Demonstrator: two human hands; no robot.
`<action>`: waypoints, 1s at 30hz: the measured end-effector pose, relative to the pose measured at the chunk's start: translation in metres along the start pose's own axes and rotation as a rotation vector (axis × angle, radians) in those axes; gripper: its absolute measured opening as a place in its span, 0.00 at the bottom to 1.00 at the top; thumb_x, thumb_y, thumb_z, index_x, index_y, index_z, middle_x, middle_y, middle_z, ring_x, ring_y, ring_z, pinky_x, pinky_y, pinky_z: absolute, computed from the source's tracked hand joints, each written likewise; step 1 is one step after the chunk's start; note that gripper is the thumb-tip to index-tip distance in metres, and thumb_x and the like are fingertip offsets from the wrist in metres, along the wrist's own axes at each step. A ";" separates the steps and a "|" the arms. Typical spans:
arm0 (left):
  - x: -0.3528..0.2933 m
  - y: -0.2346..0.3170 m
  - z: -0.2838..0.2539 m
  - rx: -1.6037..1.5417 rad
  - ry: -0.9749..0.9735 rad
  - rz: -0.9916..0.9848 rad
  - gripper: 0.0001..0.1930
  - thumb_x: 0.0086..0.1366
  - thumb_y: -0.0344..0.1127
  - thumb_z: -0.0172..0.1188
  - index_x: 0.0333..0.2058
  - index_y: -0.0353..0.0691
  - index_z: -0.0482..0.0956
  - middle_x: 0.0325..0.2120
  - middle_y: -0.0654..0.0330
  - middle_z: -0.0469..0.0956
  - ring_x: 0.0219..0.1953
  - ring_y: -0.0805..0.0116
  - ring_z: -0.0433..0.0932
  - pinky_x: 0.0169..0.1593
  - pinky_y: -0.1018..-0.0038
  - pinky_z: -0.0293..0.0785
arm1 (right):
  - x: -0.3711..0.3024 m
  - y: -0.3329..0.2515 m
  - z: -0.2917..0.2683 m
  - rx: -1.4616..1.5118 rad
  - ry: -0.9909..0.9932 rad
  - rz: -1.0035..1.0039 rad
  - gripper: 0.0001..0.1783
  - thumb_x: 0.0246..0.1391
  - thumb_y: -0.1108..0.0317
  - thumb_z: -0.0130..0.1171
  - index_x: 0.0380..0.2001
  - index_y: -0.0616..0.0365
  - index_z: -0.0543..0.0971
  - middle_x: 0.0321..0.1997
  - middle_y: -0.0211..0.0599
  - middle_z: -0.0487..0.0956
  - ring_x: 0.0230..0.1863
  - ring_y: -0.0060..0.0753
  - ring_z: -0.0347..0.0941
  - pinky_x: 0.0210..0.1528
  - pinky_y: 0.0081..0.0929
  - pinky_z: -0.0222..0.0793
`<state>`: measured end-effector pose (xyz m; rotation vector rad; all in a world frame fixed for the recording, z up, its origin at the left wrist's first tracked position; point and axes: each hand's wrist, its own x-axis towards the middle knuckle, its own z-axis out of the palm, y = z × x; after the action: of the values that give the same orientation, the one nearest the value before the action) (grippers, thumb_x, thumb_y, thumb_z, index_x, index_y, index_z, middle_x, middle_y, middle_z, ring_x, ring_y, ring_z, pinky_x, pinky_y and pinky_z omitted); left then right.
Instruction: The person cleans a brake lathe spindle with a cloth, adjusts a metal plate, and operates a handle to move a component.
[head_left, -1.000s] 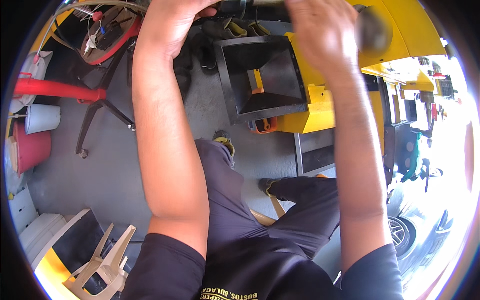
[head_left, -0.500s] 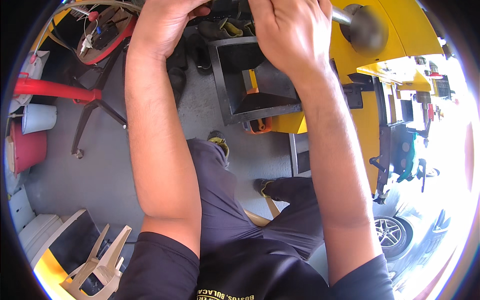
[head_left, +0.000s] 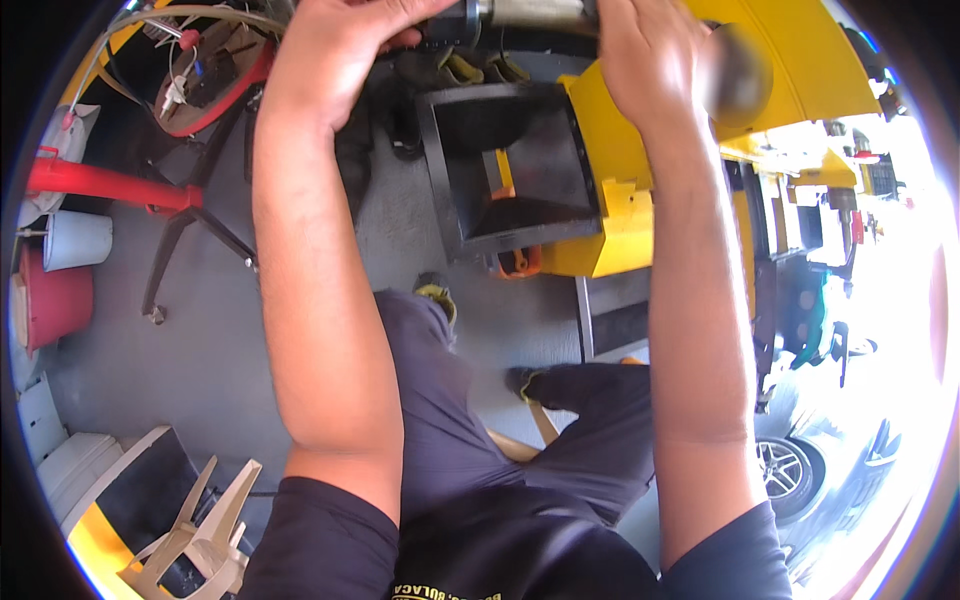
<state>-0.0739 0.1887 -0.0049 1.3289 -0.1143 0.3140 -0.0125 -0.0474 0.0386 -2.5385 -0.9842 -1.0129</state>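
Note:
At the top edge, my left hand [head_left: 345, 40] has its thumb and fingers closed around a black cylindrical collar [head_left: 447, 27]. A silver metal shaft [head_left: 535, 10] runs sideways to the right of the collar. Over the right part of this shaft lies my right hand [head_left: 655, 65], its fingertips cut off by the top edge, so its grip is hidden. Just beside that hand is a dark round knob-like end [head_left: 742, 75], blurred. Both forearms reach straight up from below.
Below the shaft sits a black open-framed box [head_left: 590, 200] on a yellow machine [head_left: 620, 235]. Shoes [head_left: 455, 70] lie behind it. A red-armed stand [head_left: 110, 185], buckets [head_left: 80, 240] and a beige plastic chair [head_left: 215, 530] are at left. A car wheel [head_left: 785, 470] shows at lower right.
My right hand has slid right toward the round end, uncovering the silver shaft. My left hand has shifted slightly, and the black collar now shows beside it.

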 end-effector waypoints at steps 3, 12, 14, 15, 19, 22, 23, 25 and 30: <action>0.001 -0.017 -0.001 -0.046 -0.021 0.000 0.08 0.66 0.38 0.73 0.40 0.43 0.85 0.33 0.70 0.85 0.32 0.83 0.79 0.37 0.83 0.71 | -0.001 -0.038 0.009 0.137 0.071 -0.010 0.15 0.66 0.63 0.52 0.33 0.58 0.85 0.39 0.41 0.85 0.47 0.50 0.78 0.57 0.50 0.65; 0.002 -0.019 -0.003 -0.098 -0.017 -0.016 0.09 0.67 0.37 0.72 0.41 0.42 0.84 0.33 0.70 0.84 0.33 0.81 0.80 0.37 0.83 0.72 | 0.005 -0.028 0.009 0.114 -0.011 -0.001 0.18 0.68 0.59 0.51 0.35 0.59 0.84 0.39 0.44 0.86 0.48 0.50 0.78 0.57 0.50 0.65; -0.004 -0.012 -0.005 -0.069 -0.028 -0.024 0.09 0.67 0.37 0.72 0.41 0.41 0.84 0.33 0.69 0.84 0.33 0.81 0.80 0.37 0.83 0.72 | -0.010 -0.030 0.009 0.177 0.038 -0.051 0.19 0.69 0.59 0.50 0.40 0.60 0.86 0.46 0.45 0.86 0.54 0.49 0.78 0.60 0.48 0.64; -0.003 -0.009 -0.006 -0.046 -0.035 -0.034 0.09 0.68 0.37 0.71 0.41 0.41 0.84 0.33 0.69 0.84 0.33 0.81 0.80 0.37 0.82 0.72 | -0.017 -0.021 0.010 0.174 0.094 -0.070 0.19 0.69 0.58 0.50 0.42 0.61 0.86 0.48 0.46 0.86 0.56 0.49 0.77 0.61 0.47 0.63; 0.004 -0.013 -0.003 -0.080 -0.038 -0.005 0.09 0.67 0.37 0.73 0.41 0.41 0.84 0.33 0.68 0.84 0.35 0.81 0.80 0.38 0.83 0.71 | -0.005 0.005 -0.006 0.116 -0.021 0.078 0.20 0.70 0.58 0.50 0.46 0.60 0.86 0.49 0.45 0.85 0.57 0.49 0.77 0.62 0.47 0.62; -0.002 -0.013 0.000 -0.098 -0.042 -0.025 0.09 0.67 0.37 0.72 0.41 0.41 0.84 0.34 0.69 0.84 0.35 0.81 0.80 0.39 0.83 0.71 | -0.004 -0.047 0.005 0.172 -0.003 0.114 0.19 0.70 0.59 0.49 0.47 0.58 0.86 0.48 0.42 0.86 0.55 0.47 0.78 0.64 0.46 0.61; -0.004 -0.007 0.000 -0.094 -0.036 -0.048 0.09 0.67 0.37 0.72 0.41 0.42 0.84 0.34 0.69 0.84 0.35 0.81 0.80 0.39 0.83 0.71 | -0.010 -0.046 0.011 0.199 0.065 0.056 0.19 0.70 0.58 0.49 0.49 0.57 0.85 0.51 0.43 0.85 0.57 0.48 0.77 0.65 0.45 0.59; 0.001 -0.013 -0.011 -0.085 -0.003 -0.020 0.09 0.67 0.37 0.72 0.41 0.42 0.84 0.34 0.69 0.84 0.35 0.81 0.80 0.39 0.83 0.71 | -0.017 -0.030 0.007 0.169 0.095 0.031 0.20 0.71 0.58 0.49 0.50 0.57 0.85 0.55 0.45 0.83 0.60 0.49 0.76 0.67 0.45 0.57; -0.003 -0.012 0.004 -0.050 -0.005 -0.062 0.09 0.67 0.37 0.72 0.41 0.42 0.84 0.33 0.69 0.84 0.34 0.81 0.79 0.38 0.82 0.71 | -0.002 -0.027 0.004 0.111 -0.062 0.188 0.16 0.68 0.62 0.51 0.47 0.56 0.85 0.48 0.39 0.85 0.56 0.47 0.77 0.65 0.48 0.58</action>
<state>-0.0726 0.1825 -0.0156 1.2809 -0.0848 0.2533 -0.0298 -0.0266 0.0332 -2.5268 -0.7755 -0.8089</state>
